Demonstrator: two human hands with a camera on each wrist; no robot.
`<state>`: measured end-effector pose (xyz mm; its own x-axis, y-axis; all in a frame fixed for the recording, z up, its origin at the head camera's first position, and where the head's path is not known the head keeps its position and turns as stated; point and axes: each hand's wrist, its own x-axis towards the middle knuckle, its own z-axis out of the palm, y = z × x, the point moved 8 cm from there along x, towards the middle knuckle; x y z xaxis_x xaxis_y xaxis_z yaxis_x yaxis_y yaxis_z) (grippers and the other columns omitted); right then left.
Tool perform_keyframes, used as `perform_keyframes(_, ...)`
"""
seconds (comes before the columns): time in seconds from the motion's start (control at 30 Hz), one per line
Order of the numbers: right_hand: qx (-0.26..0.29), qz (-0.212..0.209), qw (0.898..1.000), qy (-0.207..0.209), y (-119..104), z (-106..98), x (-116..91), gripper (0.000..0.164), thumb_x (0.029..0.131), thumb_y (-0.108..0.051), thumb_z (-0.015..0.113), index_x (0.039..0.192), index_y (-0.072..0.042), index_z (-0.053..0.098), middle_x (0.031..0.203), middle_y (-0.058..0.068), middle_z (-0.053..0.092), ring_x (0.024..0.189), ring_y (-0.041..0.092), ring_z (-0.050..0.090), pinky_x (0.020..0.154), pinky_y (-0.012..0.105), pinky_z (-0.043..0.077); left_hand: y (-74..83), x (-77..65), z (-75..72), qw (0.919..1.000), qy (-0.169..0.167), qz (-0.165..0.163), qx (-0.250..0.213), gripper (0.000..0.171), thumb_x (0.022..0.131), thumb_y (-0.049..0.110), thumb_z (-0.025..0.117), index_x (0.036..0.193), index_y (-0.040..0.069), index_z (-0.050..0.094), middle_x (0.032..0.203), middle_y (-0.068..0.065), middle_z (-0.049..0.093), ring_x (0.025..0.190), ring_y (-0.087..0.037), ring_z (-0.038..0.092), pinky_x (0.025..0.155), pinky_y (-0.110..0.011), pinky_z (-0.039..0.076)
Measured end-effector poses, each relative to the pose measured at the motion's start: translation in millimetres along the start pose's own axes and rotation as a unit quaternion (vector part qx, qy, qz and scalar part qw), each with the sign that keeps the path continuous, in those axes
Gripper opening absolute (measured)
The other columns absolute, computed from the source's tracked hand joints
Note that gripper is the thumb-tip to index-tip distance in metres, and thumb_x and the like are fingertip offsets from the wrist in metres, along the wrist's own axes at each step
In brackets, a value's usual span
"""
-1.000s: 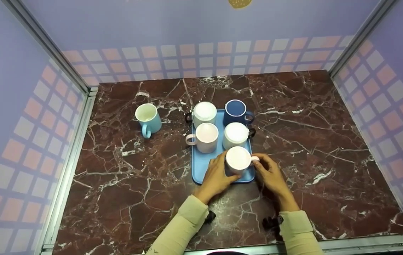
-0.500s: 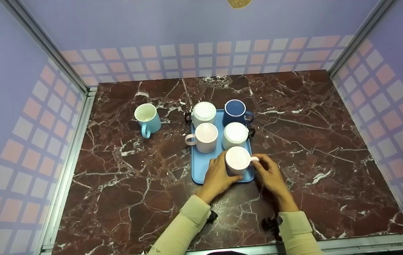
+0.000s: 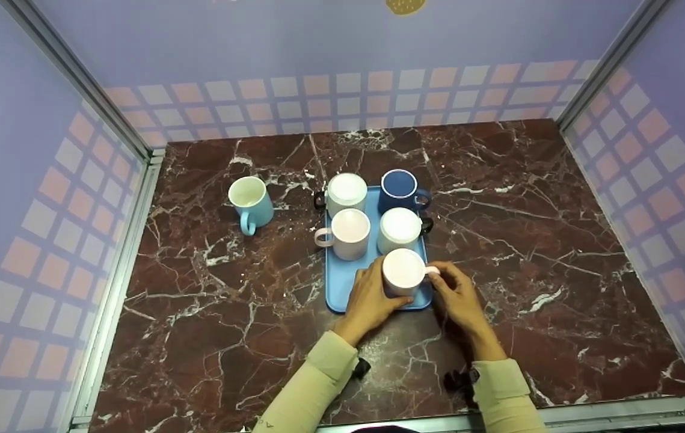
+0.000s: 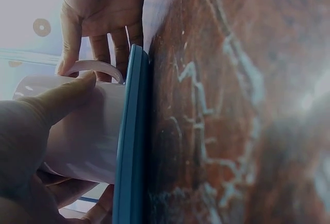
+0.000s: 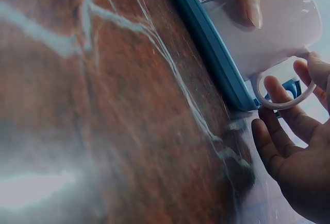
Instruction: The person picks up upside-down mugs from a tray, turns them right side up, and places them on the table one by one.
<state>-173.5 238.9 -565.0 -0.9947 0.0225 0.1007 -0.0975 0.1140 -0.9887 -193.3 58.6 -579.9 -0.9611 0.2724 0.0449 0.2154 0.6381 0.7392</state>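
A pale pink mug (image 3: 403, 269) stands upside down at the near right corner of the blue tray (image 3: 339, 282). My left hand (image 3: 371, 297) wraps its side, with the thumb across the near face. From the right, my right hand (image 3: 459, 294) pinches the mug's handle between thumb and fingers. In the right wrist view the handle loop (image 5: 289, 103) shows between those fingers. Behind the held mug on the tray are a white mug (image 3: 400, 228) with a black handle, a navy mug (image 3: 399, 186), another pink mug (image 3: 351, 234) and another white mug (image 3: 347, 192), all bottoms up.
A light blue mug (image 3: 255, 207) stands upright on the marbled tabletop (image 3: 210, 300), left of the tray. Patterned panels enclose the table at the back and both sides. A metal rail (image 3: 619, 412) runs along the near edge.
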Motion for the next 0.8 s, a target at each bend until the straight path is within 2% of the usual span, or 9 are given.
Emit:
perform_keyframes(0.17, 0.006, 0.007, 1.0, 0.0, 0, 0, -2, 0.02, 0.096, -0.004, 0.057, 0.113, 0.004, 0.063, 0.105, 0.01, 0.066, 0.099, 0.023, 0.062, 0.086, 0.022, 0.052, -1.6, -0.1, 0.1, 1.0, -0.002, -0.001, -0.007, 0.098, 0.067, 0.048, 0.086, 0.145, 0.017, 0.036, 0.142, -0.002, 0.052, 0.117, -0.023, 0.048, 0.099, -0.038, 0.042)
perform_keyframes(0.33, 0.008, 0.012, 1.0, 0.005, -2, 1, -2, 0.022, 0.096, -0.004, 0.057, 0.113, 0.006, 0.063, 0.104, 0.009, 0.066, 0.097, 0.018, 0.063, 0.086, 0.022, 0.052, -1.7, -0.6, -1.9, 0.9999, 0.003, 0.002, -0.014, 0.098, 0.066, 0.048, 0.086, 0.145, 0.017, 0.038, 0.141, -0.002, 0.053, 0.116, -0.022, 0.048, 0.099, -0.037, 0.042)
perform_keyframes(0.6, -0.001, 0.019, 1.0, 0.018, -12, 3, -1, 0.02, 0.095, -0.006, 0.059, 0.112, 0.003, 0.065, 0.101, 0.004, 0.067, 0.093, 0.018, 0.062, 0.081, 0.022, 0.052, -0.1, -1.1, -14.8, 0.999, 0.031, 0.01, -0.03, 0.098, 0.062, 0.049, 0.088, 0.142, 0.018, 0.042, 0.137, 0.0, 0.056, 0.117, -0.022, 0.049, 0.099, -0.038, 0.042)
perform_keyframes(0.8, 0.005, 0.012, 1.0, 0.02, -24, 6, -1, 0.02, 0.096, -0.007, 0.058, 0.112, 0.003, 0.065, 0.101, 0.002, 0.068, 0.092, 0.016, 0.063, 0.082, 0.025, 0.052, 0.4, -2.4, -27.1, 0.9975, 0.047, 0.016, -0.05, 0.098, 0.06, 0.056, 0.086, 0.142, 0.022, 0.046, 0.136, 0.003, 0.057, 0.117, -0.02, 0.049, 0.1, -0.04, 0.042)
